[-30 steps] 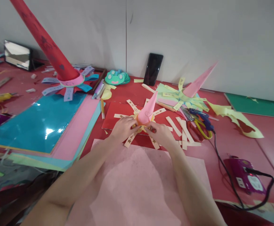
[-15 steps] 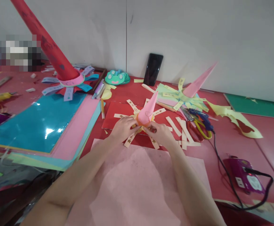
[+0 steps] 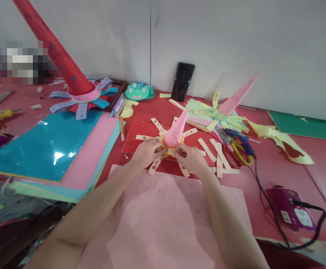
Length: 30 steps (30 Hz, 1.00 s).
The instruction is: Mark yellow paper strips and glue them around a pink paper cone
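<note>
A pink paper cone [image 3: 177, 129] stands tilted to the right in the middle of the table, an orange-yellow band round its base. Cream paper strips [image 3: 157, 125] with brown stars and letters fan out from it over a red card [image 3: 133, 130]. At the near side of the base, a yellow paper strip [image 3: 169, 152] spans the gap between my fingertips. My left hand [image 3: 148, 152] pinches its left end, and my right hand [image 3: 191, 157] pinches its right end. Both hands are closed. My fingers partly hide the cone's base.
Loose cream strips [image 3: 219, 157], scissors [image 3: 231, 155] and a blue glue gun [image 3: 237, 136] lie to the right. Its cord runs to a purple power socket [image 3: 293, 209]. A phone [image 3: 182, 82] leans on the wall. Another pink cone [image 3: 237, 99] stands behind; a tall red cone [image 3: 64, 63] stands left.
My right fingertips have shifted slightly right and up, away from my left ones. More of the yellow strip shows between them. The cone stays in place.
</note>
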{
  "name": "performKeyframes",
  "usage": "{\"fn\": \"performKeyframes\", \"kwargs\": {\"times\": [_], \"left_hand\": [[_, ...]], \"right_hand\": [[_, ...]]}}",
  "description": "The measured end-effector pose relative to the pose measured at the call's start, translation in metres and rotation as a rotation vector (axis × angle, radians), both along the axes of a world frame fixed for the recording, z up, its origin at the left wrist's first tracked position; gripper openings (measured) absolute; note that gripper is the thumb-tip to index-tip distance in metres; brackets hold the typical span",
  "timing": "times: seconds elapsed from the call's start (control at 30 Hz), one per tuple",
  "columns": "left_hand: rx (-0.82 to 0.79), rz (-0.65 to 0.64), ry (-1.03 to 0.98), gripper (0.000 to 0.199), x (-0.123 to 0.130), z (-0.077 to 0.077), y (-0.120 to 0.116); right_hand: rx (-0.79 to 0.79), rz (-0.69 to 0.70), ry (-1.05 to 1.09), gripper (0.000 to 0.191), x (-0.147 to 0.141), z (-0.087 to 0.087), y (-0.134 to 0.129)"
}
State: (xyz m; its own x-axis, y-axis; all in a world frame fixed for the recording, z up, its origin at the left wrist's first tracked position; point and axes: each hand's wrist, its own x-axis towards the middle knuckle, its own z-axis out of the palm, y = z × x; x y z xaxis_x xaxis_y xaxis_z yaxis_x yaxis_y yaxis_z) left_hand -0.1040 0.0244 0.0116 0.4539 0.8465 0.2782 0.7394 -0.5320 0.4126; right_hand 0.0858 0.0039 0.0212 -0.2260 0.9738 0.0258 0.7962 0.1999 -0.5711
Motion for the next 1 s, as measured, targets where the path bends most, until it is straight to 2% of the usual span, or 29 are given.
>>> {"fn": "performKeyframes", "kwargs": {"times": [0.27, 0.53, 0.8, 1.0], "left_hand": [[-0.04, 0.057, -0.065, 0.026, 0.0, 0.001, 0.001], [-0.033, 0.047, -0.081, 0.03, 0.0, 0.001, 0.002], [-0.035, 0.031, -0.071, 0.029, -0.001, -0.001, 0.002], [-0.015, 0.036, -0.062, 0.029, -0.001, 0.001, 0.002]], "right_hand": [[0.003, -0.021, 0.005, 0.019, 0.002, 0.006, 0.0], [0.042, 0.008, -0.038, 0.018, -0.005, -0.003, 0.0], [0.031, -0.016, -0.043, 0.012, -0.005, -0.004, 0.001], [0.023, -0.036, -0.036, 0.021, -0.007, -0.003, 0.001]]}}
